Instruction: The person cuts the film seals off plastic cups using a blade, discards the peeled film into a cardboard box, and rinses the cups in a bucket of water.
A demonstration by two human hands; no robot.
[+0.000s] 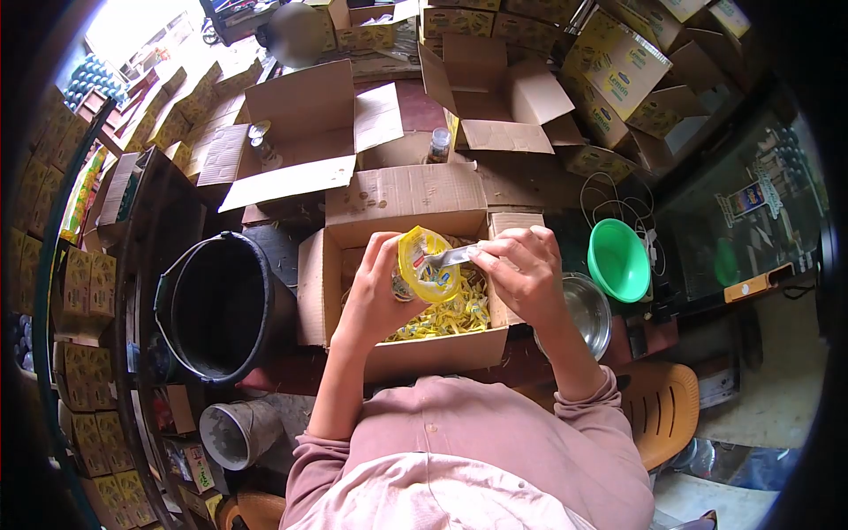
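Metal tool [454,257] pinched, the right hand [527,275] seemingly works the yellow-rimmed container [427,280] clasped by the left hand [374,288] beside it, next needing steadiness.

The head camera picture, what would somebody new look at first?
Probably the yellow-rimmed container in the left hand, above the open cardboard box of little yellow pieces, with a metal tool in the right hand at the container's opening. Next, maybe the bright green bowl right of the box, and the big black bucket on the left.
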